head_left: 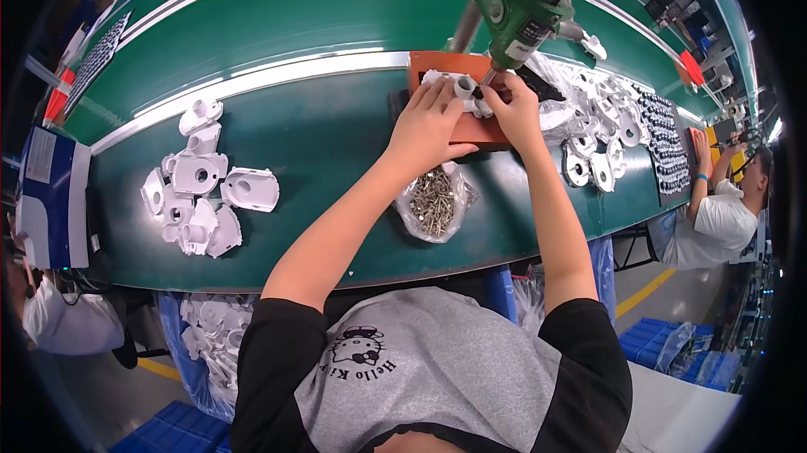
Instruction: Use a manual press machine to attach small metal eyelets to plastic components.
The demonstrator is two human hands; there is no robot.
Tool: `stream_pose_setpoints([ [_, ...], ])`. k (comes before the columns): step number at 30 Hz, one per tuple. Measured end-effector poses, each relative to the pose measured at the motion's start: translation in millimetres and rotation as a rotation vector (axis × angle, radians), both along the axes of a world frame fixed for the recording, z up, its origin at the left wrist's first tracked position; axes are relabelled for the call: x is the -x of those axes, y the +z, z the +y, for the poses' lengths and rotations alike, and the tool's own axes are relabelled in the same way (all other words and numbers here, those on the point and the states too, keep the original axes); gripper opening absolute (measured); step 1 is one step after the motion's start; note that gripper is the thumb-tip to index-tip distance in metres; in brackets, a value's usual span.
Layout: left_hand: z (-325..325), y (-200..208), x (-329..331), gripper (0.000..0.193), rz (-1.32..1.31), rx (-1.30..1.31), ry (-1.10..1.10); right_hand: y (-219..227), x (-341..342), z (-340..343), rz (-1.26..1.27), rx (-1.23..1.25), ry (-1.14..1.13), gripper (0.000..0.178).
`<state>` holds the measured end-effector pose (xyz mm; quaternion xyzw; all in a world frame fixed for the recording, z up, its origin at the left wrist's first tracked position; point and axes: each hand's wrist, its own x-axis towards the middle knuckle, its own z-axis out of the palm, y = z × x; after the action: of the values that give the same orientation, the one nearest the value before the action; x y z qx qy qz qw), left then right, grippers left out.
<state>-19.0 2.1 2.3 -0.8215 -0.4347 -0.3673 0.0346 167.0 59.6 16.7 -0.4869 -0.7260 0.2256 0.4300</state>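
Observation:
A white plastic housing (465, 86) with a round tube lies on an orange fixture (424, 60), beneath the tip of a green press (514, 20). My left hand (425, 132) is laid over the housing's left side, its fingers bent onto it and its thumb out toward me. At the housing's right side, my right hand (516, 113) pinches at a small dark piece (478, 92) beside the tube. Its fingertips partly cover that piece, so its shape is unclear. The press tip comes down right by these fingers.
An open plastic bag of screws (433, 205) lies in front of the fixture. White housings sit at the left (198, 174) and right (601, 125). Rows of small black parts (664, 142) lie farther right, near a co-worker (714, 218). A lined bin (214, 335) holds more white parts.

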Motion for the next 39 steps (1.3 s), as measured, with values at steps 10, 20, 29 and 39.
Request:
stream_pose_setpoints([
  [10,0.8,0.5,0.8,0.066,-0.007,0.001,-0.008,5.5,0.5,-17.2,-0.304,-0.257,0.072,0.019],
  [20,0.0,-0.6,2.2,0.066,0.006,-0.009,0.01,-1.4,-26.2,-5.8,0.124,-0.12,0.112,0.015],
  [29,2.4,4.6,-5.9,0.064,0.038,0.052,-0.025,183.9,-88.8,187.8,0.605,-0.169,-0.142,0.027],
  [39,-0.6,6.0,-9.8,0.064,0.035,0.081,-0.028,313.2,-129.7,206.9,0.54,-0.449,0.192,0.023],
])
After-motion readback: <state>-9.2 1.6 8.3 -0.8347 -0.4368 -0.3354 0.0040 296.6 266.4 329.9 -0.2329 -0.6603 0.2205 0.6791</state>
